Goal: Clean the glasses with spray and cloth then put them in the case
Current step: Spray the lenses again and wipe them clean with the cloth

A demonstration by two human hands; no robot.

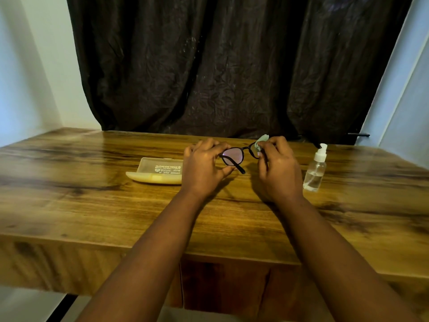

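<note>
- Holding glasses [232,157] above worktop [92,205], between both hands.
- Left hand [203,168] grips the frame's left side, thumb under the rim.
- Right hand [276,168] pinches green cloth [260,142] over the right lens.
- Case [157,170] lies open just left of my left hand.
- Spray bottle [316,169] stands upright just right of my right hand.

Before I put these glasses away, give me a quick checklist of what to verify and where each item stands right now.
1. Glasses held firmly by the left hand: ok.
2. Cloth on the lens in the right hand: ok.
3. Lenses free of smears: cannot tell.
4. Case open on the table and ready: ok.
5. Temples folded for the case: not ok, one sticks out.
6. Spray bottle upright, clear of the hands: ok.
</note>
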